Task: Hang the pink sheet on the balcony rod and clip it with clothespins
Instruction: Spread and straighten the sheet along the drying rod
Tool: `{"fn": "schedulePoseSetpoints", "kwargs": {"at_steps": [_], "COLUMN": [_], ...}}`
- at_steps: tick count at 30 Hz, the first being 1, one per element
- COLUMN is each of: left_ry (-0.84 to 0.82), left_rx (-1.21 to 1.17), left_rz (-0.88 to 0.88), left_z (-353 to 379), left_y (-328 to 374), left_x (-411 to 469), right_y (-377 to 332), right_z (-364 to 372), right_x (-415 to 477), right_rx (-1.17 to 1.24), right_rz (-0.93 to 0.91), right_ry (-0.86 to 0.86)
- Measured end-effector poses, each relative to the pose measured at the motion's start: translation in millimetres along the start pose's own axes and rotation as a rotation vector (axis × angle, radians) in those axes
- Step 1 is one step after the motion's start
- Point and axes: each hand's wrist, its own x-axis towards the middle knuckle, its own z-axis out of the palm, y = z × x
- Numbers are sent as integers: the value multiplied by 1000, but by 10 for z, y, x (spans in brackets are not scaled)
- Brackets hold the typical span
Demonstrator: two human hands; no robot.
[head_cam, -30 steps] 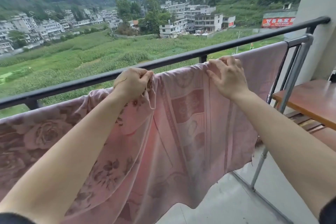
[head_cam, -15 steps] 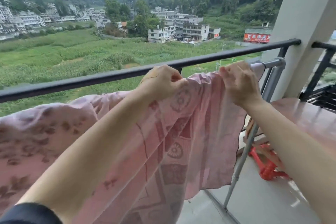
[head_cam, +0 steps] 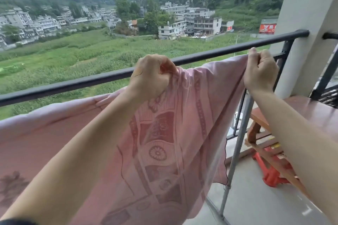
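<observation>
The pink patterned sheet (head_cam: 164, 151) hangs in front of me, just inside the black balcony railing (head_cam: 73, 84). My left hand (head_cam: 151, 75) grips a bunched fold of its top edge near the middle. My right hand (head_cam: 259, 71) pinches the sheet's top right end, close to the pillar. The grey metal drying rod is hidden under the cloth; only its upright leg (head_cam: 236, 153) shows at the right. No clothespins are in view.
A white pillar (head_cam: 307, 33) stands at the right end of the railing. Beside it are a brown wooden table (head_cam: 311, 109), wooden slats and a red plastic stool (head_cam: 270, 171) on the grey floor. Fields and buildings lie beyond.
Both hands have slid right along the sheet's top edge toward the pillar. My right hand has gone from flat fingers on the cloth to a curled pinch at its end.
</observation>
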Motion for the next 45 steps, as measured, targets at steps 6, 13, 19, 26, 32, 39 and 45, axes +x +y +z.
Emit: {"fn": "schedulePoseSetpoints", "kwargs": {"at_steps": [6, 13, 19, 26, 32, 39, 45], "left_ry": [258, 147, 265, 226, 510, 731, 835], "left_rx": [21, 403, 183, 392, 923, 840, 684], "left_rz": [-143, -330, -499, -346, -194, -135, -151], "left_z": [127, 462, 132, 41, 157, -73, -244], "left_y": [460, 508, 576, 313, -96, -330, -328], "left_x": [-193, -529, -595, -433, -740, -903, -1119], "right_y": [238, 195, -179, -464, -339, -538, -805], "right_z": [-313, -492, -740, -377, -137, 288, 639], "right_x": [94, -262, -344, -220, -523, -926, -1004], "right_rx": [216, 340, 660, 693, 605, 830, 1034], "right_rz": [312, 421, 288, 219, 188, 277, 275], "right_ry": [-118, -665, -976, -895, -1189, -1340, -1468]}}
